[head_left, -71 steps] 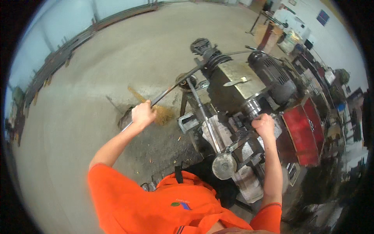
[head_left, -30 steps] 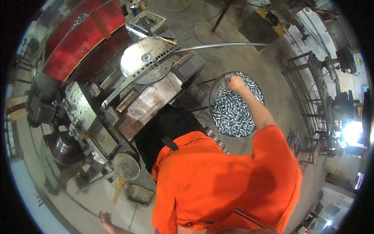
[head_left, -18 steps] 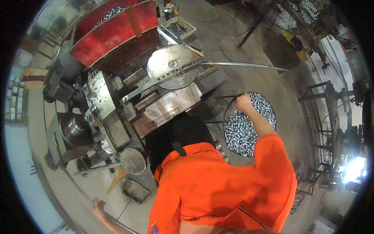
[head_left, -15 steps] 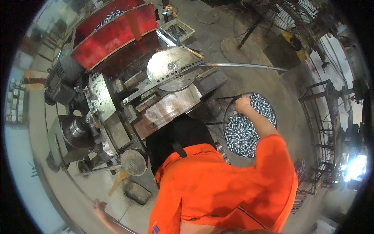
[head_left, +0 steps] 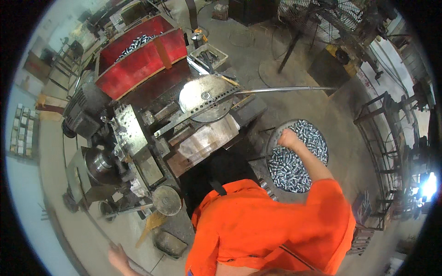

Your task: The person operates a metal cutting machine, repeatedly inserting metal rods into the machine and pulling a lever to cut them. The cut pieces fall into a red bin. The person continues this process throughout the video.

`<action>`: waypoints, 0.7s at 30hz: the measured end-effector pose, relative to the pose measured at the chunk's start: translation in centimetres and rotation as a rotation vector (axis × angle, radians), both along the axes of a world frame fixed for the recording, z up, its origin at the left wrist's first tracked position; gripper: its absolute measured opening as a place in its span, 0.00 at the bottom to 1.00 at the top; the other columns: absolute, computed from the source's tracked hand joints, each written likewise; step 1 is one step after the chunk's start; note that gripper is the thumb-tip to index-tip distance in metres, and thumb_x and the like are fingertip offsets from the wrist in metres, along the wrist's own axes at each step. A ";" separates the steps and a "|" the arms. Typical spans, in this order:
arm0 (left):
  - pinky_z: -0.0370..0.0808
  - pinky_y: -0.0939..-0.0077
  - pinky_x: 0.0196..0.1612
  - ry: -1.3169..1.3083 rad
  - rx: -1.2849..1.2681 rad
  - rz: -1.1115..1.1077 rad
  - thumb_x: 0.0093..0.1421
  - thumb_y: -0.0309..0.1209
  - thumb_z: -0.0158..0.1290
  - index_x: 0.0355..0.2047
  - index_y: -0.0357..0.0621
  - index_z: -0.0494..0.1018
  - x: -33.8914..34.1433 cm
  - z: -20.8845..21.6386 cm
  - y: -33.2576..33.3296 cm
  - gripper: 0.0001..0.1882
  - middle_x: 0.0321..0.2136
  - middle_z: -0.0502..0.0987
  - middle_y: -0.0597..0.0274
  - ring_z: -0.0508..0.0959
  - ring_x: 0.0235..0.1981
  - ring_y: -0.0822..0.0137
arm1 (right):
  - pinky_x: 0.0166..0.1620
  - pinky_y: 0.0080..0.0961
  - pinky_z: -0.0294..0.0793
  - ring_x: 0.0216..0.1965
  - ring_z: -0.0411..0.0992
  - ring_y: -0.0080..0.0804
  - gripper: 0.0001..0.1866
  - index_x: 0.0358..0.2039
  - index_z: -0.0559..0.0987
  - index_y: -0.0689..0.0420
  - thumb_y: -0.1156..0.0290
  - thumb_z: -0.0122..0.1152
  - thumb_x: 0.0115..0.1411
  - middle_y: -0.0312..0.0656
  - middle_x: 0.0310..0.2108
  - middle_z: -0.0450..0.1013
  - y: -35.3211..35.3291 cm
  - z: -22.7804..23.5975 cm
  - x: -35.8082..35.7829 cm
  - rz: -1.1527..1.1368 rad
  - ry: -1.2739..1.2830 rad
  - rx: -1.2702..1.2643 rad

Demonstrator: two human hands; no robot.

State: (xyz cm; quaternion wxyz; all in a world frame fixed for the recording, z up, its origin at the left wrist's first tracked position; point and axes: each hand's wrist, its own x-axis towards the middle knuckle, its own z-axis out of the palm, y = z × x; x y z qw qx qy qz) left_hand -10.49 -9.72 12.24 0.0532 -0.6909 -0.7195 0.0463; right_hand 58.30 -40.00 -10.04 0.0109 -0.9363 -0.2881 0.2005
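My right hand (head_left: 288,137) is closed, knuckles up, at the left side of a round tub (head_left: 271,147). Small shiny cylindrical metal pieces (head_left: 294,170) heap up in the tub around it. Whatever its fingers hold is hidden. At the lower left, my left hand (head_left: 119,258) is closed around a long thin metal rod (head_left: 98,226), which runs up toward the machine's round chuck (head_left: 100,162). Orange sleeves and a black apron or trouser front cover my body between the two hands.
Before me stands a machine with a large metal disc (head_left: 206,95), a drilled bar and a long lever (head_left: 285,89). Behind it sits a red bin (head_left: 142,60) holding more metal pieces. A handwheel (head_left: 166,200), a pan (head_left: 170,244) and a fan (head_left: 322,18) stand around.
The whole view has shifted, so the machine and tub appear lower. My left hand's fingers, spread by the rod before, are now drawn in around it. My right hand stays closed at the tub.
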 end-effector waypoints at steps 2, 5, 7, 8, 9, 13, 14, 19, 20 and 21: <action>0.71 0.75 0.38 -0.531 -0.121 -0.076 0.55 0.33 0.54 0.48 0.36 0.68 3.6 2.5 -0.4 0.22 0.28 0.76 0.57 0.76 0.33 0.67 | 0.40 0.33 0.74 0.38 0.74 0.46 0.13 0.25 0.80 0.60 0.66 0.57 0.38 0.53 0.34 0.75 1.4 0.5 -1.1 0.134 0.144 0.129; 0.70 0.78 0.37 -1.103 -0.251 -0.320 0.59 0.30 0.51 0.47 0.29 0.68 9.8 2.7 -0.5 0.19 0.30 0.76 0.58 0.74 0.32 0.71 | 0.40 0.30 0.74 0.37 0.74 0.42 0.17 0.30 0.82 0.56 0.71 0.58 0.34 0.49 0.35 0.74 6.6 6.0 -6.8 0.471 0.163 0.731; 0.71 0.77 0.36 -1.210 -0.252 -0.378 0.59 0.31 0.51 0.44 0.29 0.70 14.7 0.9 0.5 0.17 0.34 0.77 0.54 0.76 0.35 0.70 | 0.40 0.29 0.72 0.37 0.72 0.45 0.21 0.35 0.80 0.59 0.73 0.57 0.34 0.49 0.36 0.71 11.0 13.0 -11.8 0.506 0.479 0.936; 0.71 0.76 0.37 -1.317 -0.379 -0.356 0.59 0.32 0.50 0.41 0.30 0.71 19.0 1.7 0.5 0.16 0.31 0.77 0.55 0.76 0.34 0.70 | 0.42 0.29 0.71 0.40 0.71 0.45 0.22 0.36 0.79 0.59 0.73 0.57 0.34 0.49 0.40 0.70 12.9 14.6 -13.7 0.640 0.434 1.035; 0.71 0.76 0.37 -1.368 -0.343 -0.317 0.60 0.35 0.49 0.38 0.30 0.72 22.1 0.5 0.7 0.16 0.27 0.77 0.57 0.76 0.32 0.70 | 0.44 0.28 0.70 0.42 0.70 0.45 0.23 0.37 0.79 0.60 0.74 0.56 0.34 0.49 0.43 0.68 14.8 16.2 -15.5 0.786 0.411 1.141; 0.73 0.74 0.35 -1.581 -0.880 -0.601 0.66 0.44 0.39 0.34 0.35 0.73 29.4 0.3 -0.7 0.23 0.22 0.77 0.56 0.77 0.27 0.67 | 0.45 0.32 0.70 0.42 0.69 0.48 0.24 0.36 0.77 0.62 0.77 0.56 0.31 0.51 0.42 0.67 19.6 21.8 -21.8 1.009 0.465 1.358; 0.73 0.72 0.35 -1.856 -1.050 -0.442 0.66 0.47 0.37 0.32 0.37 0.73 29.8 -0.6 -1.3 0.25 0.22 0.77 0.55 0.78 0.26 0.65 | 0.44 0.32 0.70 0.42 0.69 0.48 0.24 0.36 0.77 0.62 0.78 0.56 0.31 0.51 0.42 0.67 20.4 22.2 -22.7 1.041 0.426 1.376; 0.74 0.73 0.31 -2.239 -1.046 -0.341 0.64 0.45 0.42 0.30 0.38 0.73 28.3 -1.5 -2.3 0.21 0.20 0.76 0.57 0.76 0.21 0.65 | 0.43 0.34 0.70 0.41 0.69 0.50 0.22 0.32 0.77 0.63 0.77 0.55 0.30 0.53 0.41 0.67 22.3 22.0 -24.9 1.126 0.323 1.475; 0.74 0.74 0.30 -2.237 -1.015 -0.380 0.63 0.44 0.44 0.30 0.38 0.73 27.9 -1.7 -2.1 0.20 0.19 0.76 0.58 0.76 0.21 0.66 | 0.43 0.35 0.69 0.40 0.69 0.50 0.21 0.31 0.77 0.63 0.74 0.56 0.30 0.53 0.41 0.67 22.4 22.1 -25.0 1.147 0.305 1.455; 0.73 0.75 0.29 -2.178 -0.901 -0.369 0.63 0.42 0.45 0.29 0.38 0.73 27.7 -1.7 -2.0 0.18 0.19 0.75 0.59 0.75 0.20 0.68 | 0.43 0.35 0.69 0.40 0.69 0.50 0.20 0.31 0.77 0.62 0.73 0.56 0.31 0.54 0.41 0.67 22.6 22.1 -25.3 1.151 0.285 1.415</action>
